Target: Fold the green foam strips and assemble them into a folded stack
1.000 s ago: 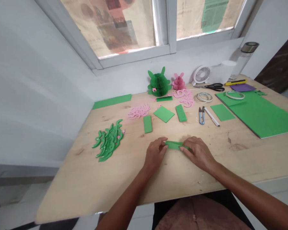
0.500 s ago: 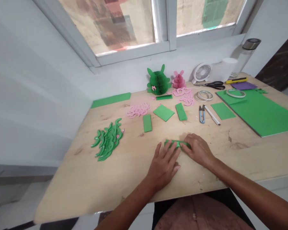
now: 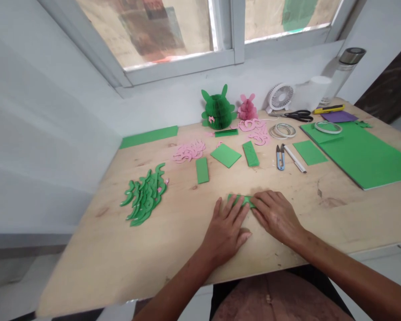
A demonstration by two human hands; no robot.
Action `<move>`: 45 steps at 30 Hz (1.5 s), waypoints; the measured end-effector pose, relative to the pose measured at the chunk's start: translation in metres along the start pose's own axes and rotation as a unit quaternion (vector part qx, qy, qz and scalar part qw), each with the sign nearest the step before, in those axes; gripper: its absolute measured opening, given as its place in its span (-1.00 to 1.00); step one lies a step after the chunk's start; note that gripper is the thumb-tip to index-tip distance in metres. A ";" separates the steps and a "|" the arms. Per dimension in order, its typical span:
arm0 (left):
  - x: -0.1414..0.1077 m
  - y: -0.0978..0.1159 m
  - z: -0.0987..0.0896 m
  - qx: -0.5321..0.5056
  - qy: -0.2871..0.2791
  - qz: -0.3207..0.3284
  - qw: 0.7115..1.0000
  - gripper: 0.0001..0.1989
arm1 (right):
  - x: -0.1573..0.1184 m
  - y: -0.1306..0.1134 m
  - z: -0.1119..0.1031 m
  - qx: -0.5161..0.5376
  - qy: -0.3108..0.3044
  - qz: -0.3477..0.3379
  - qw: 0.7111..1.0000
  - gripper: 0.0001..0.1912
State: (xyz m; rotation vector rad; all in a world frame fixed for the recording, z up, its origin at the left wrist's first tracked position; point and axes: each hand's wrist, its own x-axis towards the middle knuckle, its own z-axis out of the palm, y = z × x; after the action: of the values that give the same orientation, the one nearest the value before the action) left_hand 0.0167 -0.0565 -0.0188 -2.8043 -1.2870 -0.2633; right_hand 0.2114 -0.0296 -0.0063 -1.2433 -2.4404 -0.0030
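A small folded strip of green paper (image 3: 245,201) lies on the wooden table in front of me. My left hand (image 3: 225,234) rests flat on its left part, with the fingers spread. Over its right end lies my right hand (image 3: 277,216), fingers stretched out and pressing down, hiding that end. Beyond my hands are a narrow green paper piece (image 3: 202,170), a green square (image 3: 226,155) and another folded green piece (image 3: 251,154). A pile of curved green cutouts (image 3: 146,196) sits to the left.
At the back stand a green paper honeycomb figure (image 3: 218,111), a pink one (image 3: 247,109), a fan (image 3: 280,96) and a bottle (image 3: 341,76). Rightward lie blue thread snips (image 3: 280,158), a white pen (image 3: 294,158), tape rolls (image 3: 285,130), black-handled scissors (image 3: 299,116) and green sheets (image 3: 370,156).
My right hand has gone from gripping the strip's right end to lying flatter over it. The left hand stays nearly in place on the paper. The view has shifted slightly.
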 end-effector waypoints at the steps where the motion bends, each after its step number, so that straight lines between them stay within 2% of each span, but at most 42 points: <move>1: 0.000 0.000 0.000 0.001 0.003 0.000 1.000 -0.42 | -0.001 0.000 0.001 -0.004 0.004 -0.003 1.000 -0.80; 7: -0.003 0.000 0.002 0.005 0.032 0.015 0.999 -0.48 | 0.000 0.003 0.005 -0.012 0.011 -0.007 1.000 -0.79; 31: 0.001 -0.001 -0.003 -0.040 -0.043 -0.012 0.998 -0.40 | 0.000 0.003 0.005 -0.010 0.017 -0.002 1.000 -0.76; 45: 0.002 -0.001 -0.003 -0.034 -0.040 -0.007 0.999 -0.41 | -0.002 0.004 0.008 -0.013 0.012 0.001 1.000 -0.74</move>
State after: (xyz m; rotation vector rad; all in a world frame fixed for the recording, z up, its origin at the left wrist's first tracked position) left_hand 0.0163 -0.0547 -0.0157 -2.8909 -1.3383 -0.2013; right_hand 0.2125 -0.0275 -0.0146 -1.2507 -2.4260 -0.0496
